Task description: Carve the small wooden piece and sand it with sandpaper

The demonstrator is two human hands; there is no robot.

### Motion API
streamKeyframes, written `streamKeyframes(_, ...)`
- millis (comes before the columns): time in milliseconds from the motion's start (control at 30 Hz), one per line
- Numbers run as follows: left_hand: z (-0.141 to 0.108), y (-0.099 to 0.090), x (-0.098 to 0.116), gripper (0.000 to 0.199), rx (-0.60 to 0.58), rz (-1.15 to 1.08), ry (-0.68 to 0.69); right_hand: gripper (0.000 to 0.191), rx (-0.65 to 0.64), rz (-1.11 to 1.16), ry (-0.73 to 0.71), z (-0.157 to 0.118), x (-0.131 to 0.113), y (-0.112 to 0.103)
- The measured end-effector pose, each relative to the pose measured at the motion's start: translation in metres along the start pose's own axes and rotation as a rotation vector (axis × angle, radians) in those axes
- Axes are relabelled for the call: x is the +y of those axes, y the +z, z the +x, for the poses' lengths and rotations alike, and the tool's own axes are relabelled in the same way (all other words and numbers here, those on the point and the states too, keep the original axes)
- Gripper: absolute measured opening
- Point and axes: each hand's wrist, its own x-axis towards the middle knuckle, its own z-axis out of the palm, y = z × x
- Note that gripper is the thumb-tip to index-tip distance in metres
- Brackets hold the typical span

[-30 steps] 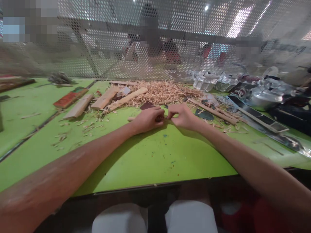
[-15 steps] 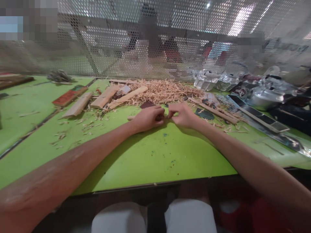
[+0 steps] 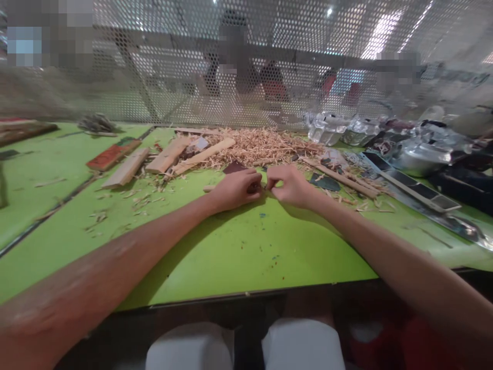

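My left hand (image 3: 239, 187) is closed low over the green table, its fingers curled round a thin wooden stick (image 3: 208, 188). One pale end of the stick pokes out to the left of that hand; the rest is covered. Close beside it, my right hand (image 3: 288, 184) is pinched, thumb against forefinger, at a tiny dark spot between the hands. What the pinch holds is too small to make out. Behind my left hand lies a dark reddish sheet (image 3: 234, 167), perhaps sandpaper. A dark green-grey piece (image 3: 324, 181) lies right of my right hand.
A heap of wood shavings (image 3: 265, 144) lies before a perforated metal screen (image 3: 185, 77). Wooden pieces (image 3: 127, 167) and a red-orange block (image 3: 111, 155) lie left. On the right are a long strip (image 3: 339, 177), a dark-panelled bar (image 3: 412, 180) and shiny silvery wrapped things (image 3: 423, 151). People show beyond the screen.
The view has shifted very slightly. Both hands stay together at the same spot, with hardly any visible movement of the fingers.
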Motion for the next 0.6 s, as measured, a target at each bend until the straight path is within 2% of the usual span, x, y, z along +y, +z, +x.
streamKeyframes(233, 0.001, -0.001, 0.002, 0.015, -0.009, 0.006, -0.031, 0.017, 0.019, 0.016, -0.01, 0.0, 0.009, 0.001)
streamKeyframes(400, 0.001, -0.002, 0.003, 0.013, -0.01, 0.001, -0.001, 0.019, 0.009, 0.024, -0.066, -0.001, 0.007, 0.003)
streamKeyframes(600, 0.0, -0.002, 0.002, 0.014, -0.001, 0.005, -0.013, 0.021, 0.026, 0.066, 0.0, 0.0, 0.008, 0.002)
